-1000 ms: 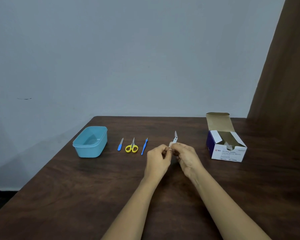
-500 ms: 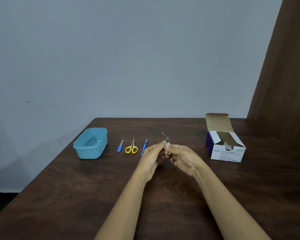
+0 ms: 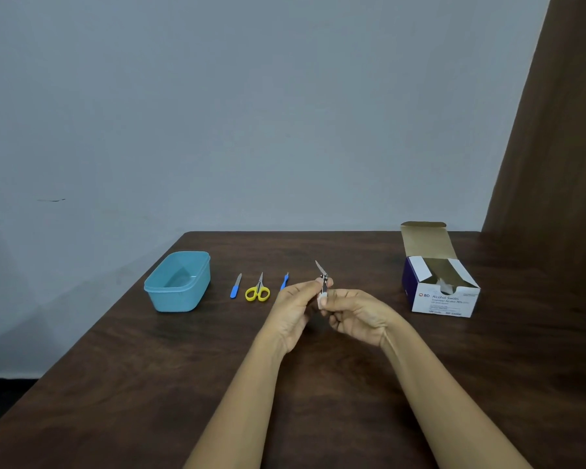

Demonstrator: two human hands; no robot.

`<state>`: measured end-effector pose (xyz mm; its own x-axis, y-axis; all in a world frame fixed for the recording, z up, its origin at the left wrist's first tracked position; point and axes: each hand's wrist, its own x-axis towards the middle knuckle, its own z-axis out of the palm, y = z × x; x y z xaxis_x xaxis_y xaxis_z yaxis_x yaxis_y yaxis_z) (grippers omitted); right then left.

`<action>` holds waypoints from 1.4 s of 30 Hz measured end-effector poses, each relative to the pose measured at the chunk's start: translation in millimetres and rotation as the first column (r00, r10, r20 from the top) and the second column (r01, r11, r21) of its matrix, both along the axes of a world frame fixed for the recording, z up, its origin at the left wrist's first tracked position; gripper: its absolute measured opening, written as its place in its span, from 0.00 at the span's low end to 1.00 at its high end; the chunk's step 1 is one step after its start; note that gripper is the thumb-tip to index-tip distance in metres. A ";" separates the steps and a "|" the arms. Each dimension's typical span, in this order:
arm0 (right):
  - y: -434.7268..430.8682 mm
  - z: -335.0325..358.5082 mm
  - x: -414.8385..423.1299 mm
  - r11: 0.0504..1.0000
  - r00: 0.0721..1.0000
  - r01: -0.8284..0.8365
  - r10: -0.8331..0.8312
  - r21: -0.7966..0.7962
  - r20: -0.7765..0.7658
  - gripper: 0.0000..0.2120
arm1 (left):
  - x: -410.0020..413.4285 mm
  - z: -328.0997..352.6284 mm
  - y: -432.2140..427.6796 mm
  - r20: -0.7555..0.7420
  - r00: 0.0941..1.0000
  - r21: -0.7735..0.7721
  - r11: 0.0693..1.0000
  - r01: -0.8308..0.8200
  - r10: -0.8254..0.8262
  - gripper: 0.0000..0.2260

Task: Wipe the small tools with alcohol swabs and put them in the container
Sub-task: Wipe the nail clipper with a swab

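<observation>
Nail clipper [image 3: 323, 281]: lever raised, held above worktop [image 3: 183, 384]; left hand [image 3: 293, 309] fingers pinch its head, right hand [image 3: 359, 313] fingers grip alcohol swab [image 3: 322, 300] round its tail. Lever leaned the other way a second ago: clipper turned, wiping mid-course. Container [image 3: 178, 286]: well left of fingers, no tools inside

one head-worn view, wide-angle, looking forward and down across table [image 3: 142, 384] toward wall [image 3: 251, 113]

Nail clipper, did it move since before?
Yes. The nail clipper shifted slightly left, away from the alcohol swab box, and its tip now tilts toward the yellow scissors.
</observation>
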<state>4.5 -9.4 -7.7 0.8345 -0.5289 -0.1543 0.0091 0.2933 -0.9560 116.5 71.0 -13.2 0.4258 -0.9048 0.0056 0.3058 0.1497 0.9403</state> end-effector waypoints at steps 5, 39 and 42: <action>2.7 -0.6 1.3 0.997 0.997 0.077 -0.078 -0.020 -0.031 0.04 | 1.1 -3.1 -2.5 -0.025 0.999 0.004 0.999 -0.037 0.038 0.11; -9.0 8.3 -10.4 0.951 0.952 0.298 -0.291 0.080 -0.094 0.06 | 6.9 3.9 7.3 -0.113 0.976 0.147 0.968 0.202 -0.186 0.11; -8.4 9.1 -9.5 0.963 0.966 0.246 -0.235 0.111 -0.110 0.06 | 7.1 5.6 8.5 -0.122 0.971 0.157 0.962 0.222 -0.204 0.11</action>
